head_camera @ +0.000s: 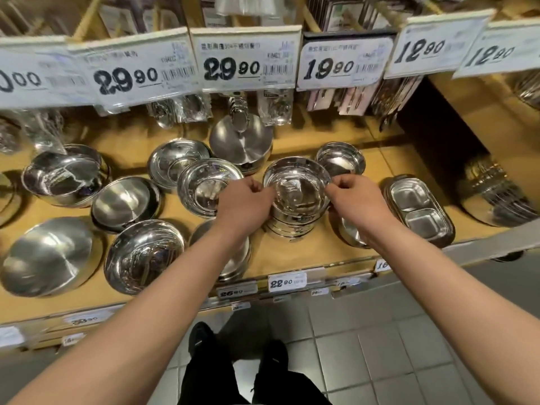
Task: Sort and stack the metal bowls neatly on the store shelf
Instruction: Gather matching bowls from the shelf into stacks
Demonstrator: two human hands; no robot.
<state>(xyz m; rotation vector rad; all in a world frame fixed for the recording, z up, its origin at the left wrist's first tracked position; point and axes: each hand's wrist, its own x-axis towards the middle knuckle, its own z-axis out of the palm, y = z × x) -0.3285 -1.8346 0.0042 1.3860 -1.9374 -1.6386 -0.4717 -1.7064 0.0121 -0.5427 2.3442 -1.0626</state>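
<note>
Both the left hand [248,197] and right hand [355,197] pinch the rim of the top bowl [296,185] on a middle stack [289,226]; loose bowls [125,203] left of it look unsorted on the shelf [292,258].

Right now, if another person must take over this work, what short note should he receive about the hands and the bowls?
Left hand and right hand each pinch the rim of the top bowl on the centre stack.
Done: this stack is several bowls high on the wooden shelf.
Left: release the top bowl once it sits level, then sort the loose bowls on the left, such as the tilted bowl near the front edge.
</note>
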